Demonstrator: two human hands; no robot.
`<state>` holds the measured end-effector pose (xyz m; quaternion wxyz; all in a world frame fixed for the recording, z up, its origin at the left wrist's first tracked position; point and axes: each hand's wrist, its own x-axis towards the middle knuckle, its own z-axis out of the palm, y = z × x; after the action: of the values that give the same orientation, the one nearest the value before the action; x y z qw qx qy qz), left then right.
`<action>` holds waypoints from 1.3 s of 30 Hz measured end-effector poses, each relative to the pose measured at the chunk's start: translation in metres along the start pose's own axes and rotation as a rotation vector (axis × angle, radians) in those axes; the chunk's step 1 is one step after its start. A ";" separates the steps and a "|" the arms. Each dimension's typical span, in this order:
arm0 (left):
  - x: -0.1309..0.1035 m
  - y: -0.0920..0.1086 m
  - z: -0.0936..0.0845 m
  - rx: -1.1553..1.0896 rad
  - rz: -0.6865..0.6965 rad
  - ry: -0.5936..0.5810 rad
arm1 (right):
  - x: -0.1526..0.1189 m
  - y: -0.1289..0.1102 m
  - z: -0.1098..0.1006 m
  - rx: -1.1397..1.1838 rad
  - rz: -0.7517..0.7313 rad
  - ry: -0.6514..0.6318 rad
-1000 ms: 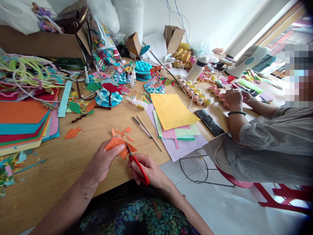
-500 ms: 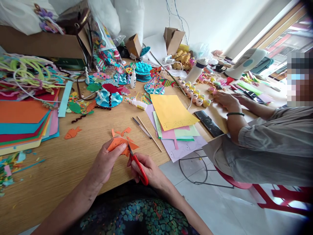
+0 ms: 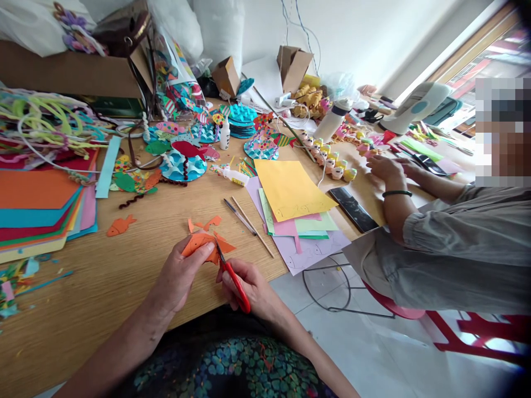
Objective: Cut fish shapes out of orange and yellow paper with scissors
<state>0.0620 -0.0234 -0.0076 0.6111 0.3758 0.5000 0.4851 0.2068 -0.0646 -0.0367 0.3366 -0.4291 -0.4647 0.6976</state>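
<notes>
Pinched in my left hand point(image 3: 182, 268) is a piece of orange paper point(image 3: 198, 243), its pencilled lines partly under my thumb. My right hand point(image 3: 244, 279) grips red-handled scissors point(image 3: 236, 284), whose dark blades meet the paper's right edge. Orange offcuts point(image 3: 211, 223) lie on the table just beyond the paper. Farther left rests a cut-out orange paper fish point(image 3: 121, 225). A pen point(image 3: 239, 216) and a thin wooden stick point(image 3: 253, 226) lie to the right of the offcuts.
Yellow paper point(image 3: 290, 188) with drawn fish tops a pile overhanging the table edge, beside a black phone point(image 3: 353, 209). Coloured sheets point(image 3: 37, 190) and paper scraps point(image 3: 20, 282) are at left. Glue bottles point(image 3: 236, 176) and fish decorations stand behind. A co-worker's hands point(image 3: 388, 168) work at right.
My hands, the scissors and the orange paper hold nearly the same pose. The view has shifted very slightly, and the co-worker's head and hands have moved a little.
</notes>
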 end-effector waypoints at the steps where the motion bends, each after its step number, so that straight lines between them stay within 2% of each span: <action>1: 0.000 0.000 0.000 0.001 -0.002 0.000 | 0.000 0.000 0.000 0.007 -0.003 -0.003; 13: 0.000 0.002 -0.004 0.045 -0.005 -0.058 | -0.002 0.003 -0.001 0.036 -0.022 -0.033; 28: 0.003 0.006 -0.018 0.095 -0.118 -0.169 | -0.003 0.003 -0.005 0.019 0.008 -0.070; 39: 0.008 0.008 -0.024 0.182 -0.113 -0.235 | -0.003 0.005 -0.002 0.046 0.031 -0.071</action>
<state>0.0371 -0.0143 -0.0072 0.6551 0.4553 0.4871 0.3552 0.2097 -0.0683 -0.0407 0.3186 -0.4034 -0.4536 0.7280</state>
